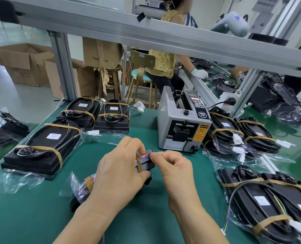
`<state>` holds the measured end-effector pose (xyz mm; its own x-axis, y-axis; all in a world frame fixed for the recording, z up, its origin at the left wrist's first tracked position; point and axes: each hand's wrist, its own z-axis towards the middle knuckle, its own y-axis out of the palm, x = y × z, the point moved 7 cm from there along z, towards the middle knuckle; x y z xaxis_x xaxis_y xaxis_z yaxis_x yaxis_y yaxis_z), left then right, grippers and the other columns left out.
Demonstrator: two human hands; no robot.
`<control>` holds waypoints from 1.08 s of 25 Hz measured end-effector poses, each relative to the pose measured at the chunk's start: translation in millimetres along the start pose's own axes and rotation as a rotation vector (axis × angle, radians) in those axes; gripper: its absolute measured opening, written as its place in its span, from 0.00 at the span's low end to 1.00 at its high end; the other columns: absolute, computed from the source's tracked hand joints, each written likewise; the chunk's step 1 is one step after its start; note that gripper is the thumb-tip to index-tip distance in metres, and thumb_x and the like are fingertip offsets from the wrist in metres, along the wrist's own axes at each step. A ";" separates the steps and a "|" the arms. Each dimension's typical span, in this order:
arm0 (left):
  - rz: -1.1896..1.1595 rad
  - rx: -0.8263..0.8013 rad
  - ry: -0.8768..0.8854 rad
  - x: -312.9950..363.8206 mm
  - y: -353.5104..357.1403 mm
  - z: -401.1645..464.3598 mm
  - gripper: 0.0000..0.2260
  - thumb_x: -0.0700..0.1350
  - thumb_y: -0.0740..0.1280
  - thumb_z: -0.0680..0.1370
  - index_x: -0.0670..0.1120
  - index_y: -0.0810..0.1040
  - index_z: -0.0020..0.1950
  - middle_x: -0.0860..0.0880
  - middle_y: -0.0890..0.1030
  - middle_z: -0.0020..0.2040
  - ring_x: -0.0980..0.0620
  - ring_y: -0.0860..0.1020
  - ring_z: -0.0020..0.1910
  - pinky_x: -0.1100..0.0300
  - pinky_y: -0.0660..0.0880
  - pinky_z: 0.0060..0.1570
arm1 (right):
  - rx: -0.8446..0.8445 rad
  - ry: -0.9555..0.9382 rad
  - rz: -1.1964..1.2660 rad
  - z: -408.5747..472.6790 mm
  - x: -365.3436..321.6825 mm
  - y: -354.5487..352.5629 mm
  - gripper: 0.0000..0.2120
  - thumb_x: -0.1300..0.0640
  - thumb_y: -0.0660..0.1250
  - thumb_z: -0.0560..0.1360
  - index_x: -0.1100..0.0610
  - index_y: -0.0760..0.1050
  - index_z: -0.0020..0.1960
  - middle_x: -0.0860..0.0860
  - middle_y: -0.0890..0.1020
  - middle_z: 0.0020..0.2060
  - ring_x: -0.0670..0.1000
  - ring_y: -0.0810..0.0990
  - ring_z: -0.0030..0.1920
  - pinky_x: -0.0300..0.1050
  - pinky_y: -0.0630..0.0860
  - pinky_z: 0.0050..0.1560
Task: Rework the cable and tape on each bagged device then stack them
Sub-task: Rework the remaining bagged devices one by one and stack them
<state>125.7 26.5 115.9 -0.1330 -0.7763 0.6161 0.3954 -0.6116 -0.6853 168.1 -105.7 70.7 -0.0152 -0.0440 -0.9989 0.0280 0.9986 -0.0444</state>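
A: What lay on the green mat-covered desk point(40, 217)?

B: Black bagged devices bound with brown tape, stacked at left point(40, 148); a grey tape dispenser machine point(179, 127) stood behind.

A: And the one in hand?

B: The small black bagged device point(145, 164) sat mid-desk. The left hand point(118, 173) gripped it; the right hand point(174, 166) pinched something at its top edge, probably tape.

A: Advice?

B: I judged steadying the body and peeling slowly would spare the bag.

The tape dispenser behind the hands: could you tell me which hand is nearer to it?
Right. The right hand sits just in front of the tape dispenser, below its front face. The left hand lies further left, gripping the bagged device.
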 end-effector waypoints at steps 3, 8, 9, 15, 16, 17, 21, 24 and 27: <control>-0.028 0.009 0.043 1.8 -1.6 -0.2 0.14 0.44 0.76 0.63 0.54 0.75 0.43 0.58 0.74 0.44 0.51 0.75 0.39 0.55 0.73 0.38 | 0.009 -0.028 -0.081 0.2 -2.6 -1.3 0.07 0.60 0.72 0.69 0.56 0.83 0.32 0.59 0.81 0.45 0.48 0.77 0.49 0.48 0.73 0.55; -0.001 0.022 0.053 2.4 -1.2 -0.1 0.10 0.43 0.77 0.64 0.51 0.83 0.42 0.56 0.77 0.45 0.47 0.78 0.37 0.53 0.76 0.37 | 0.071 -0.106 -0.250 -3.0 -10.8 -4.2 0.07 0.57 0.72 0.70 0.52 0.82 0.33 0.49 0.78 0.44 0.40 0.74 0.46 0.31 0.68 0.46; 0.010 0.025 0.057 2.5 -0.8 0.3 0.10 0.42 0.78 0.63 0.50 0.83 0.42 0.55 0.78 0.45 0.47 0.78 0.37 0.53 0.76 0.36 | 0.086 -0.113 -0.286 -3.1 -12.0 -4.7 0.06 0.56 0.72 0.70 0.50 0.81 0.35 0.47 0.76 0.45 0.40 0.73 0.46 0.31 0.67 0.46; 0.016 0.046 0.067 0.6 -0.9 -0.3 0.11 0.42 0.77 0.62 0.50 0.80 0.40 0.56 0.77 0.42 0.47 0.77 0.36 0.55 0.74 0.36 | 0.128 -0.097 -0.084 -3.3 -7.4 -4.6 0.12 0.59 0.67 0.74 0.45 0.70 0.52 0.44 0.75 0.48 0.40 0.74 0.45 0.38 0.70 0.49; 0.015 0.057 0.060 -0.7 -1.8 0.0 0.11 0.43 0.77 0.62 0.50 0.78 0.40 0.55 0.76 0.40 0.48 0.76 0.35 0.55 0.73 0.35 | 0.074 -0.100 -0.102 -2.5 -6.4 0.8 0.11 0.58 0.67 0.74 0.45 0.70 0.51 0.43 0.76 0.45 0.39 0.75 0.44 0.35 0.71 0.48; 0.011 0.067 0.045 -2.3 -2.8 0.1 0.12 0.44 0.77 0.63 0.50 0.75 0.39 0.55 0.76 0.38 0.49 0.75 0.35 0.55 0.72 0.35 | 0.054 -0.097 -0.096 -2.1 -4.7 3.8 0.10 0.58 0.68 0.74 0.46 0.71 0.50 0.43 0.77 0.42 0.38 0.75 0.41 0.32 0.71 0.47; 0.019 0.053 0.024 -3.2 -2.3 -0.9 0.14 0.47 0.75 0.63 0.53 0.71 0.41 0.55 0.74 0.39 0.51 0.73 0.36 0.56 0.71 0.35 | 0.033 -0.089 -0.162 4.2 -1.8 4.6 0.11 0.56 0.70 0.72 0.44 0.71 0.48 0.41 0.76 0.41 0.40 0.74 0.41 0.46 0.71 0.59; 0.144 -0.022 0.029 -1.2 2.8 -0.7 0.20 0.50 0.75 0.63 0.56 0.71 0.51 0.59 0.75 0.47 0.52 0.75 0.45 0.60 0.67 0.39 | 0.093 -0.055 -0.164 13.5 -2.6 -9.7 0.13 0.60 0.69 0.71 0.45 0.71 0.49 0.43 0.75 0.42 0.43 0.73 0.41 0.54 0.70 0.63; 0.053 -0.005 0.003 -11.0 -6.6 0.8 0.26 0.50 0.77 0.58 0.57 0.76 0.54 0.60 0.79 0.47 0.56 0.78 0.48 0.64 0.68 0.44 | -0.067 -0.125 -0.125 14.3 -12.9 -18.4 0.18 0.54 0.74 0.69 0.44 0.72 0.54 0.44 0.77 0.51 0.42 0.75 0.51 0.36 0.69 0.57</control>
<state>125.2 39.1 114.0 -0.1150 -0.8080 0.5778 0.3971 -0.5706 -0.7189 182.0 -123.9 84.2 0.1103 -0.1667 -0.9798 -0.0333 0.9847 -0.1712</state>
